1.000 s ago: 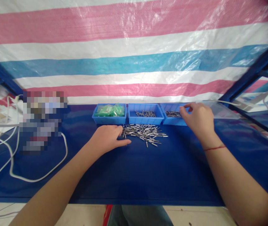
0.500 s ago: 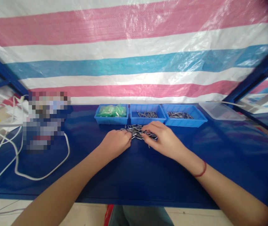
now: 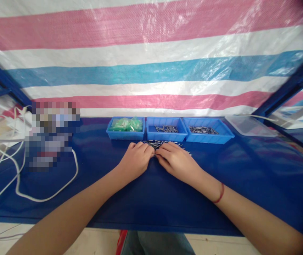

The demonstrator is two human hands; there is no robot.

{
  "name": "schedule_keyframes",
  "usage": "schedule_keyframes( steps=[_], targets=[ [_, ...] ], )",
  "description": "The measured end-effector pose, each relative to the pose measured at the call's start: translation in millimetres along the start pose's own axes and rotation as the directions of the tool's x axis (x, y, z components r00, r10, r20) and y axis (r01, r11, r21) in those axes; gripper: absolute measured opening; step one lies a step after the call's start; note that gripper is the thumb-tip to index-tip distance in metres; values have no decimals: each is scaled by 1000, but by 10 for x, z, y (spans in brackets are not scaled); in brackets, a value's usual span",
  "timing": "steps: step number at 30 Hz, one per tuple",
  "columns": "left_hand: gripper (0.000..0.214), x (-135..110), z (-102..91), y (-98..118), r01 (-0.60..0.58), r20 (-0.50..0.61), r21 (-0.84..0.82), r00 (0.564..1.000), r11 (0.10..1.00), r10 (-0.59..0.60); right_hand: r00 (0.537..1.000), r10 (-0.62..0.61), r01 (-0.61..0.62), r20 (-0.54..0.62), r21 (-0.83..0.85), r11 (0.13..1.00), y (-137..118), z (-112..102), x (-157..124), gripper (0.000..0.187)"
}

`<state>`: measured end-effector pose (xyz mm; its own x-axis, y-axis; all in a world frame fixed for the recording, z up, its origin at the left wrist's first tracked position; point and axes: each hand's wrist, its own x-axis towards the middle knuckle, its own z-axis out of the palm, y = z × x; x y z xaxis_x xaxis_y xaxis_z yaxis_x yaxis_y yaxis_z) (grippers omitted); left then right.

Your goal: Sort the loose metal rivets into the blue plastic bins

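A loose pile of thin, shiny metal pins [image 3: 155, 143], nail-like in shape, lies on the blue table, partly hidden by both hands. My left hand [image 3: 137, 158] is at the pile's left side, its fingers curled and closed. From the right, my right hand [image 3: 179, 160] reaches over the pile with thumb and fingers pinched together. The fingertips of both hands meet at the near edge of the pile. Whatever lies between them is too small and covered to make out. A few pins stick out past my right hand.
Behind the pile stand three blue bins in a row: a left bin [image 3: 124, 136] with green bagged items, a middle bin [image 3: 166, 136] and a right bin [image 3: 211, 138] with metal pins. A clear plastic lid [image 3: 249, 126] lies right. White cables [image 3: 45, 201] run along the left.
My right hand has moved left and closed its thumb and fingers, which were apart before. My left hand has shifted slightly right, so the fingertips now meet. Some pins have been pushed about.
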<state>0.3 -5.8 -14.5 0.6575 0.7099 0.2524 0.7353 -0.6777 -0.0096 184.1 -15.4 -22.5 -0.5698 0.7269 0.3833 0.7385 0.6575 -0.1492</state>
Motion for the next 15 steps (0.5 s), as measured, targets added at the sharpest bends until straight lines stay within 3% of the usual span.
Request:
schedule_keyframes(
  steps=[3,7,10,15],
  targets=[
    [22,23,-9,12,56,-94,-259,992,964,-83,997,65,-63,-30,59,996,26,-20,-10,17],
    [16,47,8,30,90,-165,-632,955,770,-247,989,127,-103,-79,255,962,65,6,-17,15],
    [18,54,44,32,98,-151,-751,937,653,-315,978,156,-92,-135,388,917,55,31,-13,12],
    [16,54,99,6,120,-106,-828,926,547,-363,972,167,-68,-168,478,876,-10,25,5,12]
  ],
)
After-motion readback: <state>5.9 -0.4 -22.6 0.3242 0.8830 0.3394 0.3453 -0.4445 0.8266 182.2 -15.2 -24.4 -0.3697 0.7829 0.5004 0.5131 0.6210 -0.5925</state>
